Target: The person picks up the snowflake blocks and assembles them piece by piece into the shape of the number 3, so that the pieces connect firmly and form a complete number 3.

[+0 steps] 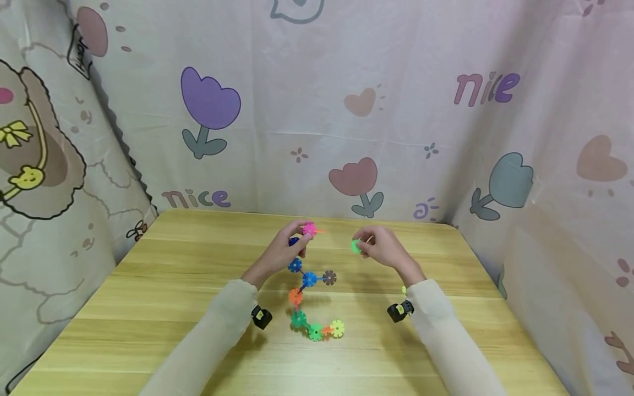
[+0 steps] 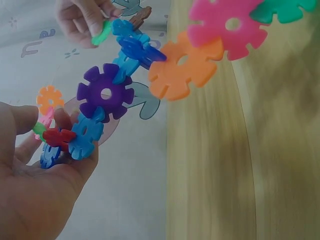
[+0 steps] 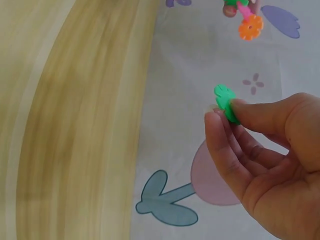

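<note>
My left hand (image 1: 283, 250) grips one end of a chain of interlocking plastic snowflake discs, above the table. Near its fingers are a pink disc (image 1: 309, 229), an orange disc (image 2: 50, 99), a red disc (image 2: 59, 138) and blue ones. The chain hangs toward me through a purple disc (image 2: 106, 93), blue discs (image 1: 309, 279), a brown side disc (image 1: 329, 277), an orange disc (image 1: 295, 296), green discs (image 1: 315, 331) and a yellow end disc (image 1: 337, 329). To the right, my right hand (image 1: 383, 246) pinches a single green disc (image 3: 227, 103) between thumb and fingers, apart from the chain.
A wooden table (image 1: 163, 286) spreads beneath both hands. A yellow-green piece (image 1: 403, 289) shows partly behind the right wrist. Behind the table hangs a patterned curtain (image 1: 277, 99), with another curtain at each side.
</note>
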Motion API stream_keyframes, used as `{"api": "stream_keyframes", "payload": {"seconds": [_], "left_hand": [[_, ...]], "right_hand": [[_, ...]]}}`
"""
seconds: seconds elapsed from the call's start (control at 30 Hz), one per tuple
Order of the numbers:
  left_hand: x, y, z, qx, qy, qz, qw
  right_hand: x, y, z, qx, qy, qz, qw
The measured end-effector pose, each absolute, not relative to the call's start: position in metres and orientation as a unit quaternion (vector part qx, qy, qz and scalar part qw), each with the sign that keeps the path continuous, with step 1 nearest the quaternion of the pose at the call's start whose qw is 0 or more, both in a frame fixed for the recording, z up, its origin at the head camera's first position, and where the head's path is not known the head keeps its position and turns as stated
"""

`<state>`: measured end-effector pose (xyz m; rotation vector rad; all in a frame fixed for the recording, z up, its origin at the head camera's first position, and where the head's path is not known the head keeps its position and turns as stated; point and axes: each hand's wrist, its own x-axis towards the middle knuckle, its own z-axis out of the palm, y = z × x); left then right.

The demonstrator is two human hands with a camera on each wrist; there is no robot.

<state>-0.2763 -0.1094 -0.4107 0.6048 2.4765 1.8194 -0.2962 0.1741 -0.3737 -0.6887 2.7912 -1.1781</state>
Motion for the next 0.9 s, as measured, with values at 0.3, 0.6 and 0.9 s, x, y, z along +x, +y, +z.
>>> {"api": "stream_keyframes", "payload": {"seconds": [0.3, 0.6, 0.9], "left_hand": [[-0.276, -0.11, -0.413, 0.187, 0.788, 0.586, 0.009], [-0.274, -0.109, -0.411, 0.183, 0.792, 0.582, 0.01], [-0.274, -0.108, -0.408, 0.195, 0.784, 0.589, 0.01]], "right_hand": [[-0.296, 0.157, -0.37, -0.216, 0.889, -0.404, 0.0], [-0.295, 0.138, -0.366, -0.213, 0.871, -0.443, -0.016], [-0.296, 0.129, -0.365, -0.228, 0.86, -0.456, -0.025]]}}
